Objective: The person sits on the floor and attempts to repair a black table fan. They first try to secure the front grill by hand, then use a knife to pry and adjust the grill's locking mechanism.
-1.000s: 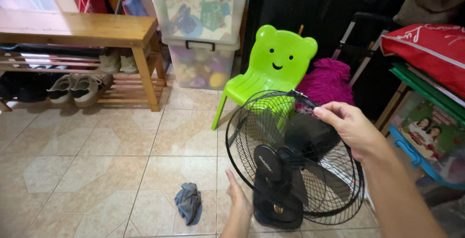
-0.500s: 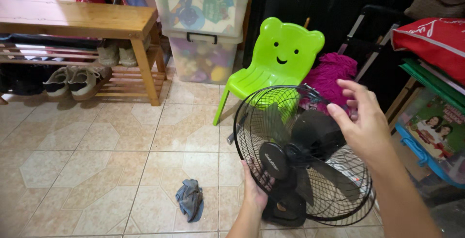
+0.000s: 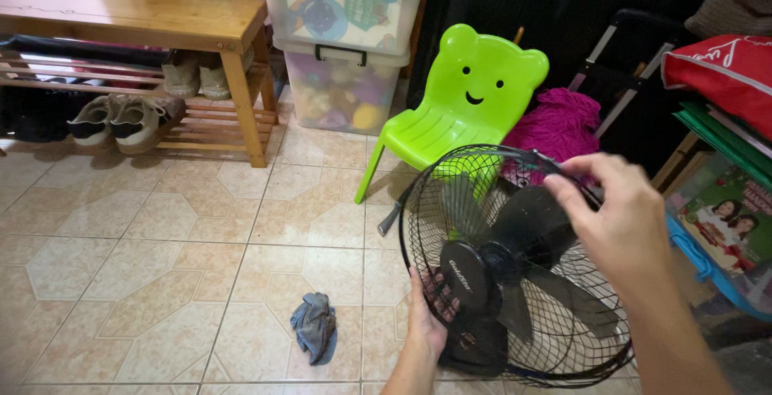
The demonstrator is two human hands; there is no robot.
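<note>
A black electric fan (image 3: 498,270) with a round wire cage stands on the tiled floor in front of me. My right hand (image 3: 623,222) grips the top right rim of the cage, fingers curled over the wire. My left hand (image 3: 426,322) reaches up from below and holds the lower left of the front grille, near the hub. The dark blades show through the wires. A crumpled blue-grey rag (image 3: 315,327) lies on the tiles just left of the fan.
A lime green child's chair with a smiling face (image 3: 462,97) stands behind the fan, a magenta knitted bundle (image 3: 555,125) beside it. Stacked clear storage bins (image 3: 342,41) and a wooden shoe bench (image 3: 137,21) with shoes line the back. Bags and boxes crowd the right side.
The fan and both hands have shifted right and slightly lower in view. My left hand rose onto the front grille; my right hand stayed on the cage's top rim.
</note>
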